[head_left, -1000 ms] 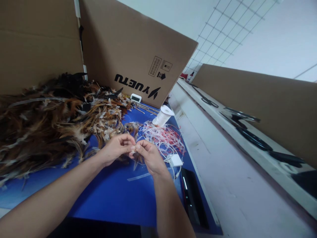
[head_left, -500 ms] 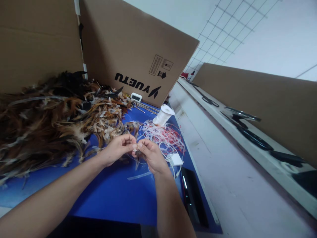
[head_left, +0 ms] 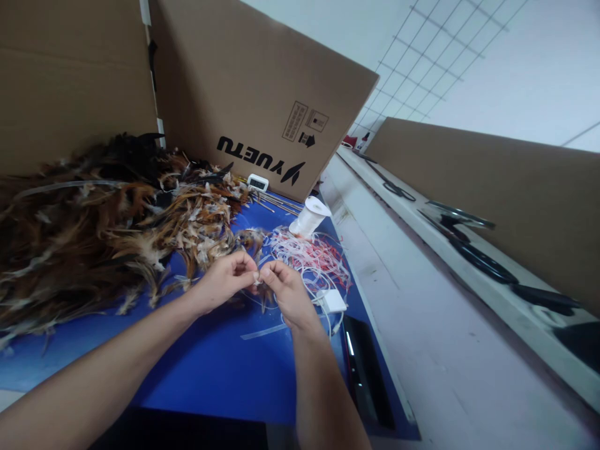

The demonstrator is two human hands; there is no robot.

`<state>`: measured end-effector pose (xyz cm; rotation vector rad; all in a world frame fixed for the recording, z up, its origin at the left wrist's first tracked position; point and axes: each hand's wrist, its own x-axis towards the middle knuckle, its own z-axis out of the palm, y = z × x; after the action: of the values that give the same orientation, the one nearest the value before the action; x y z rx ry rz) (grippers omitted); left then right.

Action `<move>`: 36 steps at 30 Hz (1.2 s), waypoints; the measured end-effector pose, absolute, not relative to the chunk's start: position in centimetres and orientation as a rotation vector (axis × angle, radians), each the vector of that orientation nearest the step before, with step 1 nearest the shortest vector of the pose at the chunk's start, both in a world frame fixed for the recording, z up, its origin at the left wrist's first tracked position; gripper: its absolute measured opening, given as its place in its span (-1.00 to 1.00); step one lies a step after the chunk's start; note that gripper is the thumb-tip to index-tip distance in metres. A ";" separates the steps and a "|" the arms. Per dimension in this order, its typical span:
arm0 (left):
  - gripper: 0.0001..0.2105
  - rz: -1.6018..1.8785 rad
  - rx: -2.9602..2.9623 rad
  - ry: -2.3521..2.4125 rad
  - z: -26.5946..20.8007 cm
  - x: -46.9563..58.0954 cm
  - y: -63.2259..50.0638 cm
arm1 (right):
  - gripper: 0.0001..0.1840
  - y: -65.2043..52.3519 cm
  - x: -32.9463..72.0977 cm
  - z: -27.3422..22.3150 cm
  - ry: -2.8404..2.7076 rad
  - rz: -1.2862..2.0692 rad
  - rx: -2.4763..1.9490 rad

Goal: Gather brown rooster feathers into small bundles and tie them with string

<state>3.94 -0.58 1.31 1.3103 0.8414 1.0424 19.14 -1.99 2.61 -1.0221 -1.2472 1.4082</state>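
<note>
My left hand [head_left: 229, 279] and my right hand [head_left: 287, 290] meet fingertip to fingertip above the blue table [head_left: 220, 369]. Both are closed in a pinch on a small feather [head_left: 265, 295], whose pale base is between the fingertips and whose dark tip hangs below. Most of the feather is hidden by the fingers. Left of my hands spreads a large pile of brown and black feathers [head_left: 117, 237]. Just beyond my right hand lies a tangle of white and red ribbon strips [head_left: 312, 253], with a white spool [head_left: 309, 217] standing behind it.
A white charger [head_left: 332, 301] with its cable and a black phone-like slab [head_left: 368, 372] lie to the right. Cardboard panels [head_left: 248, 87] stand behind and left. Thin sticks [head_left: 279, 203] and a small white digital display [head_left: 257, 182] sit at the back. Scissors [head_left: 398, 190] rest on the ledge.
My hands stay nearly in place, pinched together. The feather's dark tip below the fingers has shifted slightly to the right.
</note>
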 end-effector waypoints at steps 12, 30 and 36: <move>-0.87 1.103 1.314 0.918 1.2 4.1 -0.5 | -0.75 -1.8 19.6 1.8 -1.548 1.072 -1.170; -0.88 1.145 1.217 0.929 1.4 4.2 -0.6 | -0.82 -1.8 19.0 1.0 -1.617 0.810 -1.221; -0.88 1.140 1.203 0.948 1.7 4.2 -0.7 | -0.83 -1.9 19.1 1.1 -1.645 0.807 -1.215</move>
<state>4.15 -0.73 1.73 1.2030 0.9483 1.1401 19.10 -1.86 1.15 -1.2149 -1.6452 0.8074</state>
